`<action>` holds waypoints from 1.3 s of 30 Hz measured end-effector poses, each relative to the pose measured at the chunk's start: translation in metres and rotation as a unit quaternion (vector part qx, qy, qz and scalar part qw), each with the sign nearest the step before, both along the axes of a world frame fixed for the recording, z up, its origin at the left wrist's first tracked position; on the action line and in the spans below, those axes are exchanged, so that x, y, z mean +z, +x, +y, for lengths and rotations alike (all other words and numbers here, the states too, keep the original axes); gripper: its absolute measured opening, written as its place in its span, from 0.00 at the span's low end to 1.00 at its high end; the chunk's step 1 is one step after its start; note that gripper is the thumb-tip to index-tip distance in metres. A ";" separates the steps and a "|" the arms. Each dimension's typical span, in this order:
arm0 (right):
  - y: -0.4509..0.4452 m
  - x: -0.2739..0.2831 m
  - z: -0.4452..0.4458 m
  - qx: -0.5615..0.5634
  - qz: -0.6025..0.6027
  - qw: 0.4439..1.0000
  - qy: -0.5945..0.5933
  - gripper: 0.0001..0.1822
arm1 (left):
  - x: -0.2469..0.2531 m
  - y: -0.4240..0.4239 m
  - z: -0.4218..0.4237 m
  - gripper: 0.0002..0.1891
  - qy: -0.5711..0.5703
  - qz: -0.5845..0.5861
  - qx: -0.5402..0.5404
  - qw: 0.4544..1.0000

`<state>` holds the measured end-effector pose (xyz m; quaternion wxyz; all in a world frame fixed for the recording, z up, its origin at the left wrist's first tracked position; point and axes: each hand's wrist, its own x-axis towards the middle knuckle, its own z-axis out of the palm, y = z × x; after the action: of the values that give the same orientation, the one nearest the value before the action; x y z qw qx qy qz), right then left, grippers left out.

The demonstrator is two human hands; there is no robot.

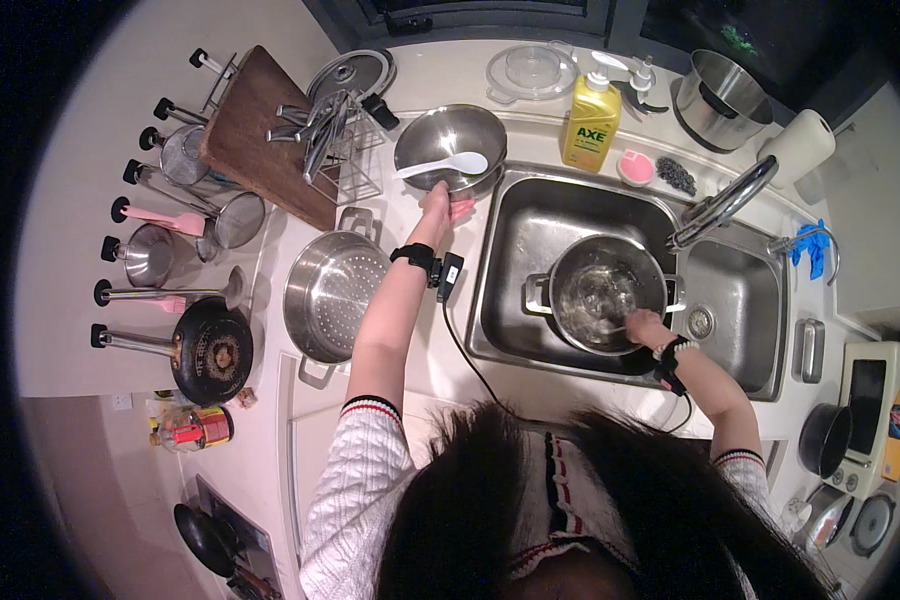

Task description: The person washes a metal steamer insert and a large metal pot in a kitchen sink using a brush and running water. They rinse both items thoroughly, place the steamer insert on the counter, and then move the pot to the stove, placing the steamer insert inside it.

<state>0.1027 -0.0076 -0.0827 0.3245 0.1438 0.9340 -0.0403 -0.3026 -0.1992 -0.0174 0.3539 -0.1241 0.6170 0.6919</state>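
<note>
My left hand (pixel 445 208) is at the near rim of a stainless steel bowl (pixel 420 139) on the counter, thumb at the rim and fingers beneath its side. A white spoon (pixel 450 164) lies across that bowl. Inside the left basin of the steel sink (pixel 514 225) stands a two-handled steel pot (pixel 570 262) with stirred-up water (pixel 600 289) in it. My right hand (pixel 643 328) reaches over the pot's near right rim, its fingers curled and low. Whether those fingers hold something is hidden by the hand and the blurred water.
A steel steamer insert (pixel 326 296) sits left of my forearm. Behind the sink are a yellow detergent bottle (pixel 592 124), a pink sponge (pixel 636 167) and a steel scourer (pixel 676 175). The faucet (pixel 727 199) arches over the basins. A knife rack (pixel 349 161) and cutting board (pixel 259 127) stand left.
</note>
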 end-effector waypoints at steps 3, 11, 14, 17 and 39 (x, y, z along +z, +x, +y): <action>-0.002 -0.016 0.000 -0.048 0.063 0.993 0.082 0.10 | 0.008 0.000 -0.002 0.24 0.014 0.034 -0.042 0.998; 0.007 -0.011 -0.025 0.049 0.036 0.995 0.078 0.07 | 0.039 -0.038 -0.018 0.26 0.059 0.094 -0.099 0.989; 0.008 -0.027 -0.010 0.038 0.068 0.982 0.174 0.05 | 0.075 -0.057 0.002 0.25 0.055 0.137 -0.111 0.983; -0.004 -0.036 -0.017 0.041 0.153 0.967 0.197 0.05 | 0.092 -0.083 0.024 0.24 0.066 0.127 -0.115 0.983; 0.000 0.006 -0.023 -0.088 0.028 0.993 0.076 0.07 | 0.046 -0.174 0.067 0.32 0.087 0.109 -0.141 0.980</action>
<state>0.1025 -0.0306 -0.0768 0.2815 0.2487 0.9268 -0.0018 -0.4765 -0.1320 0.0290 0.3880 0.0723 0.6004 0.6955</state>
